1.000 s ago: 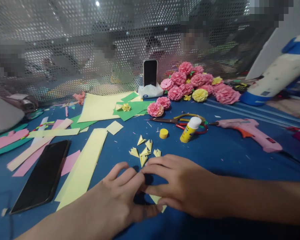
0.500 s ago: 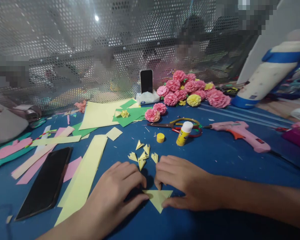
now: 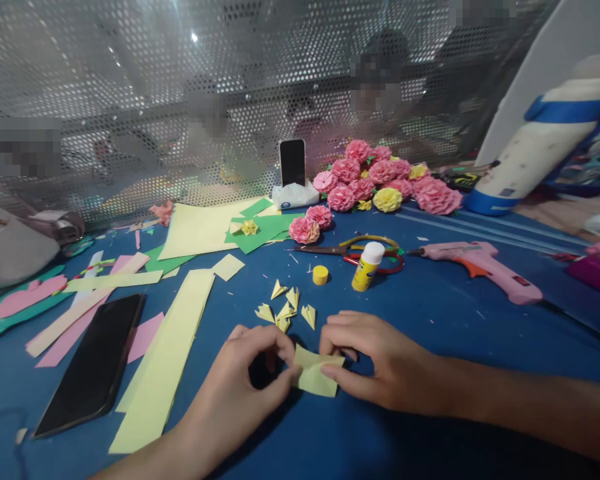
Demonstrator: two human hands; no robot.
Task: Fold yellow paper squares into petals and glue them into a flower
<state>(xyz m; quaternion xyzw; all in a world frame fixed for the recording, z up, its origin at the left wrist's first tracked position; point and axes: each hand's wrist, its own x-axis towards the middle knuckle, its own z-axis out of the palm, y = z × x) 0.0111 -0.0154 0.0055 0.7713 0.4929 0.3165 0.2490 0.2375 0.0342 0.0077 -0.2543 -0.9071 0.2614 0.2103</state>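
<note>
A small pale yellow paper square [image 3: 316, 373], opened out with a faint crease, is between my two hands. My left hand [image 3: 253, 370] pinches its left edge between thumb and fingers. On the other side my right hand [image 3: 375, 360] grips the right part, thumb on top and the fingertips partly hidden behind. Just beyond my hands lie several small folded yellow paper pieces [image 3: 286, 312]. Behind them stand a yellow glue stick [image 3: 365, 270] with a white top and its round yellow cap [image 3: 321, 275].
Yellow paper strips [image 3: 167, 360] and a dark phone [image 3: 93, 363] lie to the left. Scissors [image 3: 330, 251], a pink glue gun [image 3: 485, 267] and pink paper flowers [image 3: 347, 170] lie further back. A perforated metal screen [image 3: 155, 107] borders the table; a bottle [image 3: 535, 147] leans right.
The yellow paper, a folded triangle lying on the table before, is now opened into a square and tilted up between my hands. Both hands have changed their hold on it.
</note>
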